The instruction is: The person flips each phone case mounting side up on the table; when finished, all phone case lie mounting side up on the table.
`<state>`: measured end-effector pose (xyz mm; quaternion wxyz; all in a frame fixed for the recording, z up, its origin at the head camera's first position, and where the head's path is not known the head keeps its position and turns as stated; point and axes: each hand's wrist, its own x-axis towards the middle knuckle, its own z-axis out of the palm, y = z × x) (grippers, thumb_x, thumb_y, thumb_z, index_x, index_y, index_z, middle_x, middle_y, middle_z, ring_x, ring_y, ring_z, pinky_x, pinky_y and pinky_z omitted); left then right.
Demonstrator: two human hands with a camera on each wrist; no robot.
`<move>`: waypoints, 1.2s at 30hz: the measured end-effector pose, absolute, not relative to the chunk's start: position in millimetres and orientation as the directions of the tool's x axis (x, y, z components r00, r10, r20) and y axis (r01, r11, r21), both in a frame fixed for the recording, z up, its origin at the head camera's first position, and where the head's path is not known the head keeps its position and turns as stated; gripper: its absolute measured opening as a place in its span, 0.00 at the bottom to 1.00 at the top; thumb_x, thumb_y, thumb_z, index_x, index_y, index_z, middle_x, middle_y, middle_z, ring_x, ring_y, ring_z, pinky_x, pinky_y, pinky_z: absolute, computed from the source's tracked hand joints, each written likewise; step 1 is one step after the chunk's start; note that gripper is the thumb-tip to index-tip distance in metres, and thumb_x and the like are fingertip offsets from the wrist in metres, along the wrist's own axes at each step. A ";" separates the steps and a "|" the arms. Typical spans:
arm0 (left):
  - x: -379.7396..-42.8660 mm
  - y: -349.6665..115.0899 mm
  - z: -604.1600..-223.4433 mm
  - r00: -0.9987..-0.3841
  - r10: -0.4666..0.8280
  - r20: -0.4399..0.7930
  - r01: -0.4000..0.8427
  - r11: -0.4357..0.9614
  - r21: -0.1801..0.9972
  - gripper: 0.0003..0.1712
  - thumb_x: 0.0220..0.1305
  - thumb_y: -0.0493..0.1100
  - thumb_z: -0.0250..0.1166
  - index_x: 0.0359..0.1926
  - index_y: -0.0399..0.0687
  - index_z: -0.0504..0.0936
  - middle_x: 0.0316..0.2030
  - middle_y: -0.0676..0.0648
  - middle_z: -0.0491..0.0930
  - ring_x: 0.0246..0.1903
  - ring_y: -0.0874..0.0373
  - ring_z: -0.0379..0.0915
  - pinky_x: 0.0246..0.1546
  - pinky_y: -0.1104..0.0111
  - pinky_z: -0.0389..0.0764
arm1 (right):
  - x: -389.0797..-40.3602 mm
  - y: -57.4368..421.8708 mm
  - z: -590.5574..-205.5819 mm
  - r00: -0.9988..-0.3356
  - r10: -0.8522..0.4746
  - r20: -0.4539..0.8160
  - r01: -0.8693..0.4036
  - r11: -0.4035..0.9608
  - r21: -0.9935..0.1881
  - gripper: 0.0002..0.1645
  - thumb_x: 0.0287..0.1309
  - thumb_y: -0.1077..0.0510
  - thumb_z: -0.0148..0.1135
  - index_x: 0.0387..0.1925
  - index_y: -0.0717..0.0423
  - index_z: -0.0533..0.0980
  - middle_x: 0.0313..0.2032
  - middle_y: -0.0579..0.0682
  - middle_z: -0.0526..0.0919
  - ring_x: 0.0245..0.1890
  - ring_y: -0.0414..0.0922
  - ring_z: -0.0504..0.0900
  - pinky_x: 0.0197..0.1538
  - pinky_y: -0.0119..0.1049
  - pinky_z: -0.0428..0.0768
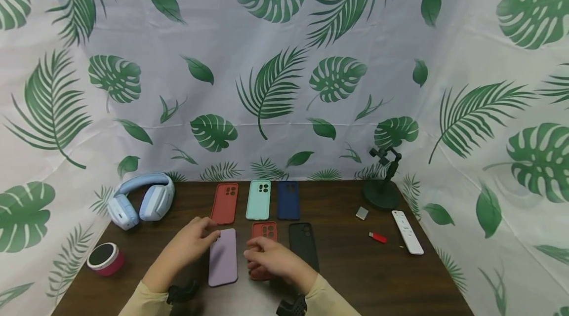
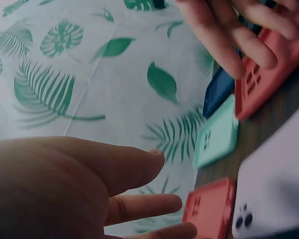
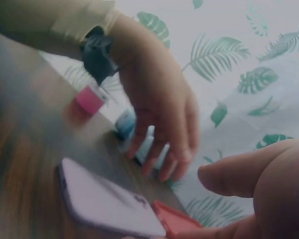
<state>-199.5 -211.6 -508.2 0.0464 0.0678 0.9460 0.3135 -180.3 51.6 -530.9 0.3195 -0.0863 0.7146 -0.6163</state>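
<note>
A lilac phone lies back up near the front of the table. My left hand hovers at its upper left corner, fingers loosely bent and holding nothing. Over the front red phone case is my right hand, which hides much of it. In the left wrist view, the right hand's relaxed fingers overlap that red case. A black phone case lies just right of it. Behind are another red case, a mint case and a dark blue case, side by side.
Light blue headphones and a pink round jar-like object stand at left. At right are a black stand, a small silver square, a red USB stick and a white remote. Leaf-print cloth encloses the table.
</note>
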 end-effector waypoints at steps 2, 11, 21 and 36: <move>-199.6 -224.2 -509.1 -0.985 0.164 -0.061 0.097 0.801 0.591 0.17 0.69 0.53 0.65 0.50 0.47 0.83 0.46 0.45 0.80 0.45 0.52 0.80 0.44 0.53 0.82 | -181.4 45.7 -526.9 -0.783 -0.518 -0.343 0.241 0.255 -0.936 0.36 0.68 0.46 0.63 0.69 0.60 0.67 0.56 0.55 0.81 0.49 0.53 0.86 0.46 0.49 0.86; -215.0 -252.2 -514.9 -0.965 0.178 -0.191 0.038 0.817 0.575 0.24 0.71 0.54 0.63 0.54 0.38 0.80 0.47 0.40 0.85 0.47 0.46 0.82 0.46 0.48 0.82 | -180.7 20.4 -521.0 -0.813 -0.483 -0.327 0.273 0.181 -0.945 0.37 0.70 0.46 0.61 0.70 0.65 0.65 0.59 0.58 0.79 0.59 0.60 0.80 0.54 0.53 0.83; -197.8 -248.2 -534.7 -0.822 0.204 -0.531 -0.258 0.699 0.667 0.21 0.73 0.49 0.60 0.58 0.41 0.69 0.27 0.40 0.84 0.23 0.48 0.82 0.24 0.64 0.78 | -170.9 28.9 -534.2 -0.723 -0.573 -0.387 0.352 0.178 -0.919 0.37 0.72 0.52 0.58 0.72 0.69 0.61 0.62 0.63 0.77 0.58 0.60 0.80 0.51 0.52 0.85; -197.0 -238.9 -537.9 -0.777 0.396 -0.489 -0.236 0.537 0.810 0.20 0.73 0.45 0.60 0.54 0.36 0.65 0.25 0.35 0.85 0.20 0.51 0.82 0.24 0.61 0.83 | -171.5 19.5 -538.1 -0.730 -0.575 -0.369 0.291 0.227 -0.929 0.35 0.71 0.55 0.59 0.70 0.71 0.64 0.63 0.64 0.76 0.60 0.60 0.78 0.53 0.56 0.83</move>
